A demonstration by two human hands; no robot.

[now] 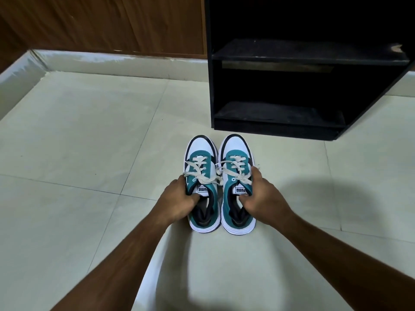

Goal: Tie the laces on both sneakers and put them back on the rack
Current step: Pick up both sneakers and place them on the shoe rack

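Both my forearms reach in from the bottom edge, and I've got a shoe in each hand. My left hand (179,198) is clamped on the left sneaker (202,185), thumb tucked inside the collar, fingers wrapped round its outer side. My right hand (258,196) grips the right sneaker (237,185) the same way, thumb down in the opening, fingers over the outer flank. The pair stands side by side, just about touching, toes pointing away from me, soles on the pale tiled floor (78,142). They're teal, white and dark navy, with a Puma label on each tongue. The off-white laces (202,173) show loops and loose ends draped across the uppers. Beyond the toes, near but apart, sits the black shoe rack (310,57), two shelves visible. Further back to the left, a brown wooden panel (101,23) runs along the wall.
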